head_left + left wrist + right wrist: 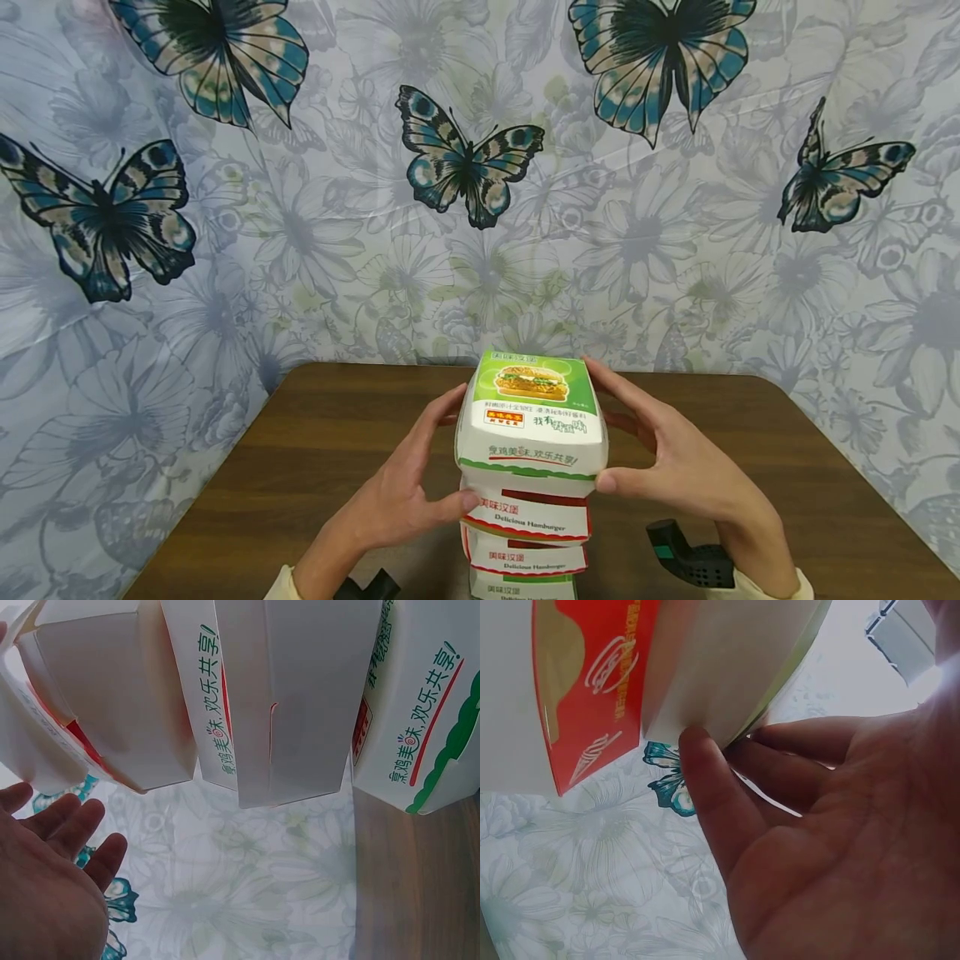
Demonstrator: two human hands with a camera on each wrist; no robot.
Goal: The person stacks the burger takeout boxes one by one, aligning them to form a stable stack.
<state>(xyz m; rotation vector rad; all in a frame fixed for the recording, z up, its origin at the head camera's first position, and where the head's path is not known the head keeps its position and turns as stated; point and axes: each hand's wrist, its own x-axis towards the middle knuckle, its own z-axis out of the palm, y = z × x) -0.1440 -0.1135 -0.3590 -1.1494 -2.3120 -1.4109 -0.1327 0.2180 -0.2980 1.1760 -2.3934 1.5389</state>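
A stack of paper hamburger boxes stands before me in the head view. On top is a green and white hamburger box [532,429] with a burger picture. Beneath it are a red-trimmed box [534,515], another red-trimmed box [528,557] and a green-trimmed box [523,589] at the frame's lower edge. My right hand [675,454] grips the top box's right side, thumb at its front corner, fingers toward the back. My left hand [401,475] is at the stack's left side, fingers extended, thumb tip over the upper red-trimmed box's edge. Left fingers [79,825] show beside the boxes.
The stack is on a brown wooden table [315,442]. Behind it hangs a pale floral cloth [337,275] printed with teal butterflies. A black device [690,554] is at the right wrist, and a dark one [367,586] near the left wrist.
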